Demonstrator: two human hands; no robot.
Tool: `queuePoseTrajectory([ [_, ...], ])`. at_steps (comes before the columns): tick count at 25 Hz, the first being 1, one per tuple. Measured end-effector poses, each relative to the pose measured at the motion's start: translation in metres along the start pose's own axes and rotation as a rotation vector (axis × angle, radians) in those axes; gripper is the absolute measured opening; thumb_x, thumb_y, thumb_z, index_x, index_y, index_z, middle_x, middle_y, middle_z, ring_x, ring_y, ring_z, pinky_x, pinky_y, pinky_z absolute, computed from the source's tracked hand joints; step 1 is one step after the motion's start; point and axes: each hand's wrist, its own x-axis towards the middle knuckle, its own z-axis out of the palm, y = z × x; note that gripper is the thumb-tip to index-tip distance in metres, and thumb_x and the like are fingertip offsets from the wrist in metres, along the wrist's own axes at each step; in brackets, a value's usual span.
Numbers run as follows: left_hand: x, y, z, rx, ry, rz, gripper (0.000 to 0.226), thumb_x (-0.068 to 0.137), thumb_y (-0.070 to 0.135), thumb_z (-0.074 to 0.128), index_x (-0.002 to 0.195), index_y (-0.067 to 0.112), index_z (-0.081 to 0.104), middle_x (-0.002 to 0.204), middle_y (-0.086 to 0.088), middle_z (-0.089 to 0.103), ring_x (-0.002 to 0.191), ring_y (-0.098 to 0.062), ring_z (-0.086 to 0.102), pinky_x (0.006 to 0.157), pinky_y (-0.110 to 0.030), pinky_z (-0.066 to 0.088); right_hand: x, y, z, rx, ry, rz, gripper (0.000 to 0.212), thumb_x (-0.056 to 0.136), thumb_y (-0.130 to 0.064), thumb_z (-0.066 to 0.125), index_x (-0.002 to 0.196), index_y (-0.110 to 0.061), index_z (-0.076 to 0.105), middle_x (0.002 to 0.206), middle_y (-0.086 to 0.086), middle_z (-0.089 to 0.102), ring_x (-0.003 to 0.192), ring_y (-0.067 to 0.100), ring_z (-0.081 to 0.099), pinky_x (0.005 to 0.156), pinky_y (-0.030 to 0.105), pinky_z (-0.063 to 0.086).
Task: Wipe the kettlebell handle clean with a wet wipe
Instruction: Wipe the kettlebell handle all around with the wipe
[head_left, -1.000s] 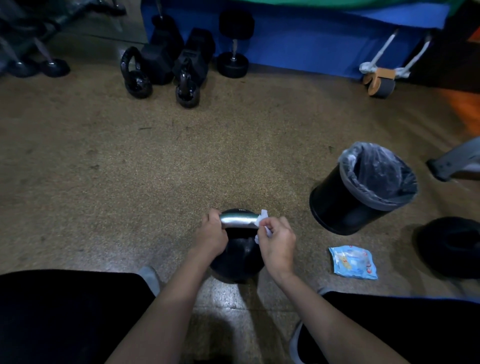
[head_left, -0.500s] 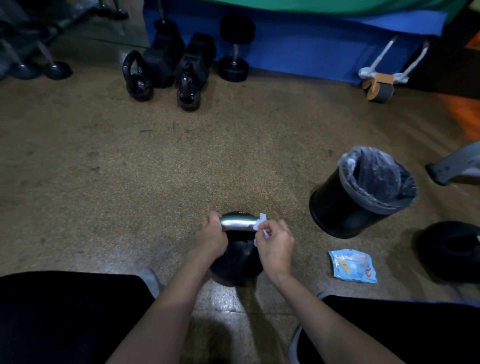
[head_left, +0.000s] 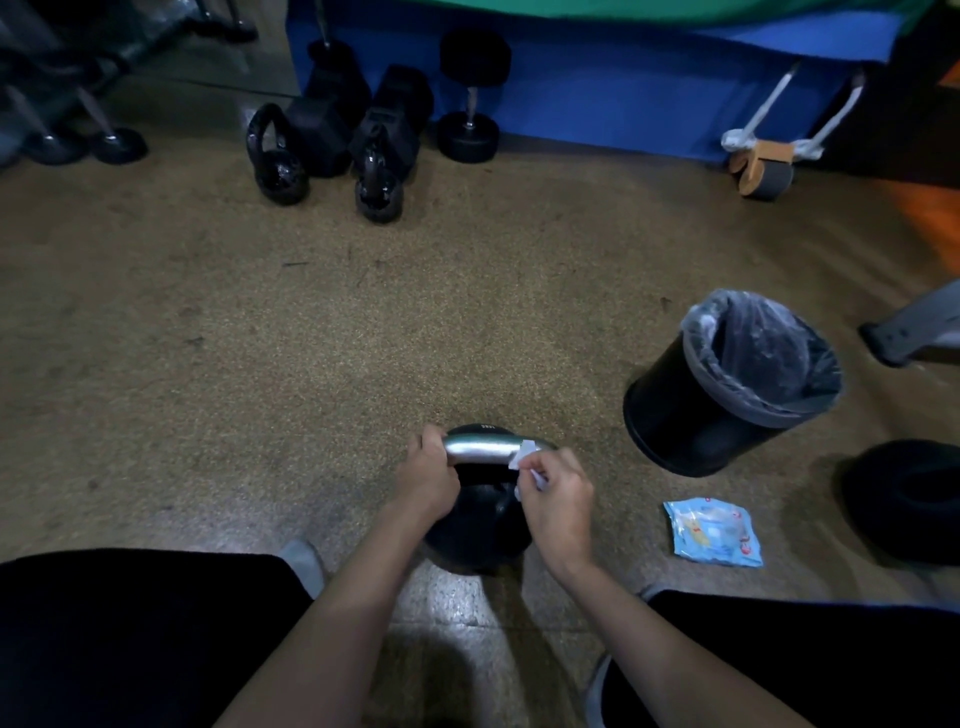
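My left hand grips the left end of the kettlebell's silver handle; my right hand pinches the wet wipe against the right end. The kettlebell stands upright on speckled gym floor. To its right sits a lined bin (a blue wipe packet lies nearer). The handle runs left to right.

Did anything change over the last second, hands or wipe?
Almost nothing. The right hand still pinches the wet wipe at the right end of the kettlebell handle, with no clear travel along it. The left hand keeps its grip on the left end. The wipe packet and bin stayed put.
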Motion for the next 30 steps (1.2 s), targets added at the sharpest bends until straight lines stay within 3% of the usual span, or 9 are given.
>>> queuePoseTrajectory([
  [10,0.0003,-0.0010,0.0009,0.020,0.005,-0.003,0.038,0.087,0.007,0.043,0.124,0.015,0.037,0.131,-0.013,0.041,0.109,-0.038,0.053,0.096,-0.045,0.043,0.0047,-0.0013,-0.0004,0.071,-0.028,0.038,0.010,0.080,-0.003,0.064,0.083,-0.010,0.069,0.084,-0.002,0.055,0.071,0.012,0.056,0.062,0.006,0.035],
  [14,0.0002,0.0002,0.0017,-0.004,0.012,-0.020,0.041,0.087,0.007,0.042,0.127,0.014,0.037,0.132,-0.014,0.040,0.113,-0.038,0.051,0.098,-0.044,0.041,0.0025,-0.0032,0.0037,0.043,-0.054,0.057,0.008,0.081,-0.006,0.064,0.084,-0.012,0.069,0.088,-0.001,0.058,0.074,0.012,0.058,0.065,0.012,0.040],
  [17,0.0002,-0.0007,0.0019,-0.002,0.019,-0.016,0.040,0.087,0.007,0.042,0.126,0.015,0.037,0.131,-0.014,0.041,0.113,-0.038,0.051,0.098,-0.044,0.042,0.0024,-0.0027,0.0022,0.076,-0.020,0.065,0.008,0.080,-0.003,0.065,0.082,-0.009,0.069,0.086,0.000,0.057,0.075,0.013,0.058,0.064,0.001,0.035],
  [21,0.0004,0.0008,0.0021,-0.008,0.028,-0.007,0.040,0.087,0.006,0.042,0.126,0.013,0.038,0.131,-0.014,0.041,0.113,-0.038,0.051,0.098,-0.044,0.041,0.0019,-0.0012,0.0031,0.044,-0.036,0.057,0.007,0.081,-0.006,0.064,0.081,-0.012,0.068,0.086,-0.001,0.057,0.077,0.012,0.059,0.064,0.007,0.038],
  [30,0.0004,-0.0002,0.0016,0.003,0.027,0.004,0.042,0.085,0.005,0.043,0.126,0.013,0.038,0.130,-0.014,0.043,0.114,-0.035,0.050,0.101,-0.042,0.041,0.0077,-0.0066,-0.0049,0.090,-0.001,0.018,0.016,0.084,-0.003,0.061,0.093,-0.007,0.073,0.084,-0.003,0.055,0.067,0.003,0.051,0.065,-0.006,0.032],
])
